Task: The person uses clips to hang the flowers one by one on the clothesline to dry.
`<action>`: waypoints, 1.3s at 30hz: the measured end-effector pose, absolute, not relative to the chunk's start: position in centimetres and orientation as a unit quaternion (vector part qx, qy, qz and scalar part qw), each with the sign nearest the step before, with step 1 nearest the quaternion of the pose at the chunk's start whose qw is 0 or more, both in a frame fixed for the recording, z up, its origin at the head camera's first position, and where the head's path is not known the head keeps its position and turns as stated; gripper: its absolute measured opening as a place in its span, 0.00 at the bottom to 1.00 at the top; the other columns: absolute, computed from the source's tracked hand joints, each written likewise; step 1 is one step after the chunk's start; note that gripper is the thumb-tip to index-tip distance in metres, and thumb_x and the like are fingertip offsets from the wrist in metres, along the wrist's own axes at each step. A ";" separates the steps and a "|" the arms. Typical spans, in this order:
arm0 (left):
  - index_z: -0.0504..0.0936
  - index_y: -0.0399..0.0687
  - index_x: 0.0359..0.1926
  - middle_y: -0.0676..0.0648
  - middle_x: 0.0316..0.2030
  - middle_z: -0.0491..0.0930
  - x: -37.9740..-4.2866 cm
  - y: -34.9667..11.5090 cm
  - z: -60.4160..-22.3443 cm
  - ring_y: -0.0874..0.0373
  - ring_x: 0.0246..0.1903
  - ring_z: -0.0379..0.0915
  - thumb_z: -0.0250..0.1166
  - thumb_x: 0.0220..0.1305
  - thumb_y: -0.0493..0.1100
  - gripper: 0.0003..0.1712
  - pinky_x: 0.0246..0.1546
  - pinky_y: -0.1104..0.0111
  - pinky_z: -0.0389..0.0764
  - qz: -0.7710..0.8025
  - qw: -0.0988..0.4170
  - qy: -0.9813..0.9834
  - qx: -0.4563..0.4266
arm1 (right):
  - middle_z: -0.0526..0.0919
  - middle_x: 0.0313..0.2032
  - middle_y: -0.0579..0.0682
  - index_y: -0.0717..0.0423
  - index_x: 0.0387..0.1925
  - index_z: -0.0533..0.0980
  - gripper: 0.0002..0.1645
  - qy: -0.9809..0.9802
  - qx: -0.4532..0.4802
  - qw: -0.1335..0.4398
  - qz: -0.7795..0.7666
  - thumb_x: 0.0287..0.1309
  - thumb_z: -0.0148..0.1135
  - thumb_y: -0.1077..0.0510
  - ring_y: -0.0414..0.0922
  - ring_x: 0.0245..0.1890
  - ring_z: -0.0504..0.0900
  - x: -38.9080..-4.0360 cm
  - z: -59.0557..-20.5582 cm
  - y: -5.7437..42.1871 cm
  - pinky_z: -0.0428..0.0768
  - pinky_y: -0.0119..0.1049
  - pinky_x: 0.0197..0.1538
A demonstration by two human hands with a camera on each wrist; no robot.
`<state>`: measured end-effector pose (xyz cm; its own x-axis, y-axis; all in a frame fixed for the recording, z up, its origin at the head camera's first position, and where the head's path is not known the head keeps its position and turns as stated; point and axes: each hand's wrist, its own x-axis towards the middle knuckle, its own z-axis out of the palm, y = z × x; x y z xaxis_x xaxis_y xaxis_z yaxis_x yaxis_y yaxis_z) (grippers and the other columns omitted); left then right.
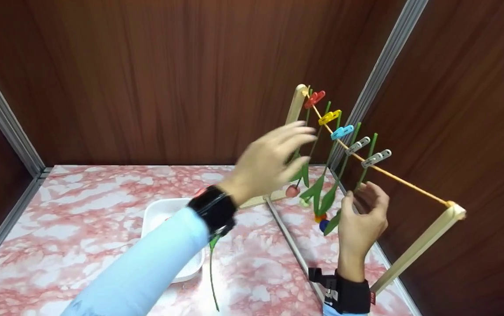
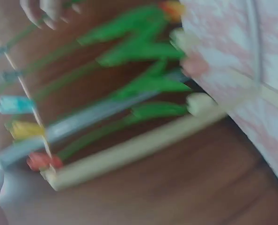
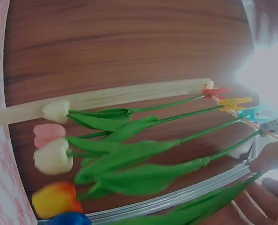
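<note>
My right hand (image 1: 361, 224) pinches the stem of a blue tulip (image 3: 69, 219) between thumb and fingers, below the nearest grey clothespin (image 1: 376, 158). That pin clips the stem to an orange string (image 1: 414, 187). Farther along hang several artificial tulips, heads down, under a second grey clothespin (image 1: 358, 145), a light blue clothespin (image 1: 342, 132), a yellow clothespin (image 1: 329, 117) and a red clothespin (image 1: 315, 99). Among them are an orange-yellow tulip (image 3: 57, 199), a pink tulip (image 3: 48, 135) and white tulips. My blurred left hand (image 1: 267, 160) is in the air left of the row, fingers extended, holding nothing.
Wooden posts (image 1: 423, 245) carry the string at both ends. A white basket (image 1: 146, 224) stands on the red-and-white marbled table (image 1: 81, 245), partly behind my left arm. A loose green stem (image 1: 212, 276) lies beside it. Brown panels (image 1: 168, 79) enclose the table.
</note>
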<state>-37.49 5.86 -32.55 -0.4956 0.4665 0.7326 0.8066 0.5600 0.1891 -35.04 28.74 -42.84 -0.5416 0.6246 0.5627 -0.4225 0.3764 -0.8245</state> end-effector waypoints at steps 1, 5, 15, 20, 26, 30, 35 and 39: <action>0.79 0.45 0.73 0.45 0.75 0.78 -37.5 4.8 -33.3 0.49 0.81 0.66 0.61 0.83 0.49 0.25 0.85 0.61 0.64 -0.268 0.327 -0.827 -0.371 | 0.88 0.48 0.38 0.63 0.59 0.79 0.24 -0.678 -0.076 0.473 0.557 0.62 0.74 0.69 0.31 0.49 0.86 -35.0 -42.8 28.7 0.85 0.21 0.55; 0.76 0.46 0.75 0.45 0.78 0.75 -37.1 0.4 -36.6 0.47 0.83 0.63 0.63 0.81 0.47 0.28 0.87 0.56 0.61 -0.286 0.347 -0.840 -0.304 | 0.88 0.55 0.47 0.64 0.61 0.75 0.28 -0.675 -0.073 0.484 0.552 0.61 0.74 0.69 0.32 0.56 0.83 -34.8 -42.6 28.7 0.81 0.26 0.61; 0.72 0.41 0.77 0.42 0.79 0.72 -33.6 -9.6 -43.7 0.42 0.84 0.60 0.68 0.75 0.39 0.33 0.86 0.46 0.61 -0.343 0.379 -0.850 -0.128 | 0.75 0.52 0.27 0.75 0.50 0.76 0.17 -0.649 -0.013 0.597 0.471 0.62 0.66 0.71 0.31 0.56 0.71 -34.3 -42.3 27.3 0.69 0.29 0.62; 0.74 0.40 0.76 0.39 0.78 0.73 -31.5 -12.0 -46.7 0.40 0.83 0.62 0.70 0.73 0.36 0.34 0.83 0.42 0.65 -0.349 0.377 -0.854 -0.080 | 0.81 0.38 0.48 0.77 0.36 0.76 0.07 -0.602 0.087 0.654 0.450 0.55 0.59 0.73 0.36 0.49 0.75 -34.5 -42.4 24.7 0.67 0.33 0.61; 0.75 0.36 0.74 0.32 0.75 0.75 -29.2 -13.4 -50.9 0.32 0.77 0.69 0.72 0.71 0.37 0.33 0.77 0.38 0.71 -0.345 0.332 -0.878 -0.022 | 0.84 0.36 0.62 0.67 0.34 0.81 0.09 -0.689 0.250 0.534 0.421 0.52 0.60 0.75 0.53 0.44 0.80 -36.5 -45.7 20.9 0.76 0.33 0.57; 0.76 0.37 0.73 0.31 0.73 0.76 -29.0 -13.4 -53.0 0.30 0.72 0.74 0.72 0.72 0.41 0.32 0.73 0.36 0.76 -0.343 0.265 -0.901 0.008 | 0.84 0.38 0.56 0.61 0.37 0.81 0.11 -0.765 0.308 0.435 0.362 0.52 0.67 0.75 0.52 0.44 0.81 -38.4 -49.1 18.1 0.81 0.40 0.52; 0.77 0.36 0.70 0.32 0.69 0.80 -29.7 -13.1 -55.0 0.31 0.64 0.81 0.71 0.72 0.42 0.30 0.67 0.39 0.82 -0.344 0.167 -0.924 0.024 | 0.84 0.38 0.51 0.56 0.37 0.80 0.14 -0.816 0.341 0.344 0.315 0.52 0.73 0.72 0.47 0.43 0.82 -39.7 -53.7 14.9 0.86 0.41 0.50; 0.78 0.32 0.69 0.30 0.67 0.81 -30.7 -13.1 -56.1 0.31 0.67 0.79 0.71 0.71 0.38 0.29 0.71 0.41 0.79 -0.343 0.102 -0.933 0.024 | 0.86 0.43 0.50 0.55 0.40 0.82 0.12 -0.852 0.361 0.239 0.295 0.56 0.74 0.68 0.48 0.49 0.84 -39.6 -56.2 13.0 0.87 0.46 0.60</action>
